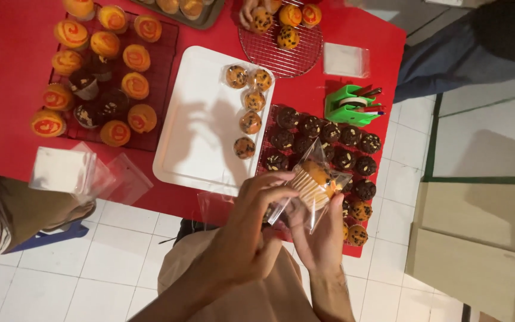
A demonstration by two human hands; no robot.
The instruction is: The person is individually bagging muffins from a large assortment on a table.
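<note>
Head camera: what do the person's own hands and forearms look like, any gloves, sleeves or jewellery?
Both the left hand and the right hand are bare: no gloves, and no rings or watch that I can see. The forearms are uncovered too; no sleeve reaches into view. Below them shows tan clothing on the person's lap.

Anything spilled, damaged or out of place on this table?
Nothing stands out. The left hand and right hand hold a muffin in a clear bag; wrapped muffins line the white tray, the others sit on racks. No spills show.
</note>
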